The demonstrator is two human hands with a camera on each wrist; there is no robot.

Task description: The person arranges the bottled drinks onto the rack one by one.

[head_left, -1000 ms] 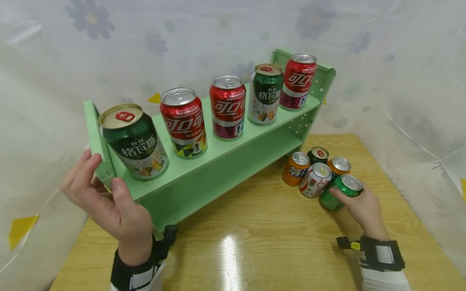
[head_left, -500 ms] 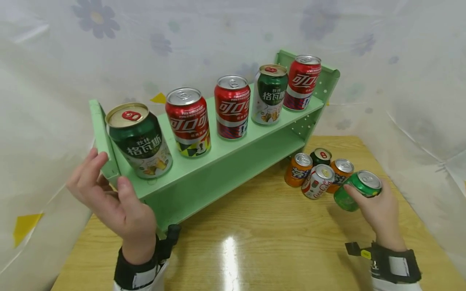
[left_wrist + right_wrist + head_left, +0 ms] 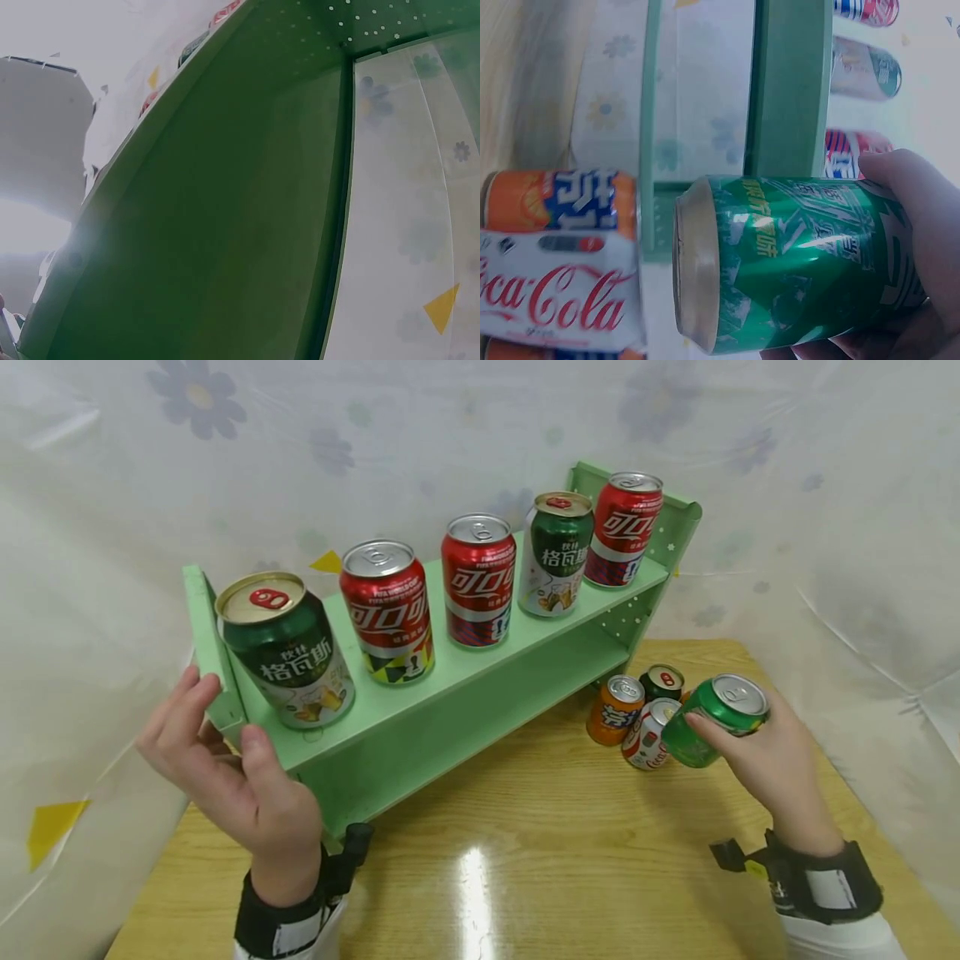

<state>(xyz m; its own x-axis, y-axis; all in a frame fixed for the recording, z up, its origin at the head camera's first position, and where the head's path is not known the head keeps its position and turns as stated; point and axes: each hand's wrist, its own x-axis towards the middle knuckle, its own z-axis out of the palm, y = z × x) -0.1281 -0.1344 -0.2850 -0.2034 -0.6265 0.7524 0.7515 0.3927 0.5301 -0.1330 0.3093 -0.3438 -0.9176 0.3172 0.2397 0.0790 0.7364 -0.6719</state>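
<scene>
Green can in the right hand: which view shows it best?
The right wrist view: the green can looks largest there, its printed side showing. The head view shows it smaller and from above, gripped by the right hand. The left wrist view does not show it.

I have the left hand (image 3: pixel 232 785) at near left, palm facing inward, fingers loosely bent and pointing far left, thumb standing apart. Right hand (image 3: pixel 776 768), right side: curled in a grip, thumb (image 3: pixel 712 733) pointing left. My right wrist view catches thumb and fingers on opposing sides. Black bands (image 3: pixel 828 881) on both wrists; white sleeves (image 3: pixel 840 937) behind them.
</scene>
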